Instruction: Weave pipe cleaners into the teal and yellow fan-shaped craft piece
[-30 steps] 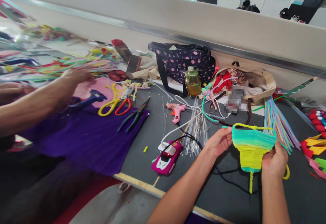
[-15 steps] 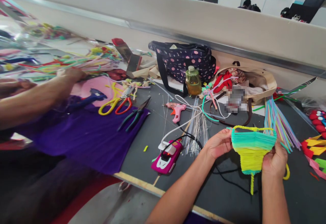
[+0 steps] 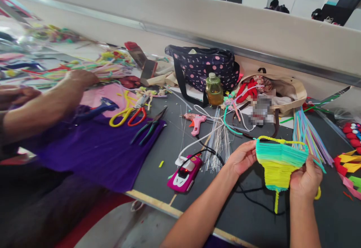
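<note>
A piece woven from pipe cleaners [image 3: 278, 163], teal on top and yellow below, hangs between my two hands above the dark table. It narrows downward to a teal edge, and a twisted yellow stem sticks out underneath. My left hand [image 3: 243, 158] pinches its upper left corner. My right hand [image 3: 306, 178] grips its right side, where a teal pipe cleaner end pokes out past the fingers. A yellow twisted strand runs along the top. Part of a yellow loop, perhaps a scissor handle, shows behind my right wrist.
Left of my arms lie a magenta car-shaped power strip [image 3: 184, 174], a pink glue gun [image 3: 195, 122], thin wires [image 3: 218, 142], pliers [image 3: 149, 126] and scissors [image 3: 121, 117]. Pastel pipe cleaners [image 3: 310, 139] lie right. Behind stand a bottle [image 3: 214, 90] and bags. A co-worker's arm [image 3: 53, 101] reaches in at left.
The woven piece has tilted slightly, its right side a little lower and its stem swung left. My right hand has shifted slightly right. The co-worker's forearm has moved a little.
</note>
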`<state>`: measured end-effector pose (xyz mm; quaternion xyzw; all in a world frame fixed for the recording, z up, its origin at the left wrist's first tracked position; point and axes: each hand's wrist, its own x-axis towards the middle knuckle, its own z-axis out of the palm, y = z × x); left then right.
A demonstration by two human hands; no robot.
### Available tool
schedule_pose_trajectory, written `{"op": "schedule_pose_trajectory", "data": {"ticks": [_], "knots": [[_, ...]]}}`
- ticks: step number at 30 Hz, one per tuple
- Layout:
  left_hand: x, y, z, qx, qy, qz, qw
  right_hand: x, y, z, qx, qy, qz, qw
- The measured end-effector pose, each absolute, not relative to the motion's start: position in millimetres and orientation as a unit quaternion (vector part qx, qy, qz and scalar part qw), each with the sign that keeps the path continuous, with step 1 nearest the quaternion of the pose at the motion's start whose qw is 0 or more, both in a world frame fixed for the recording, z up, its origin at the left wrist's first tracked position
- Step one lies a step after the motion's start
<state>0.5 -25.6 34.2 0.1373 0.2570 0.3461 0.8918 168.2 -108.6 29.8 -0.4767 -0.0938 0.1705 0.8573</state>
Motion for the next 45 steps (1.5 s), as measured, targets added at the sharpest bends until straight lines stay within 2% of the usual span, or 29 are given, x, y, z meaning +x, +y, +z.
{"op": "schedule_pose_trajectory", "data": {"ticks": [6,20,29,35,45], "knots": [[-2,-24,34,0.202,0.305,0.41,0.836,164,-108,36,-0.475,-0.102,0.145,0.862],[-2,-23,41,0.268,0.312,0.447,0.794,159,-108,39,-0.491,-0.118,0.078,0.859],[-3,-22,43,0.34,0.371,0.462,0.73,156,-108,41,-0.493,-0.135,0.062,0.857],[-3,-23,44,0.334,0.353,0.467,0.739,159,-108,39,-0.494,-0.119,0.084,0.857],[-5,-22,38,0.252,0.295,0.416,0.823,164,-106,35,-0.489,-0.079,0.147,0.856]]}}
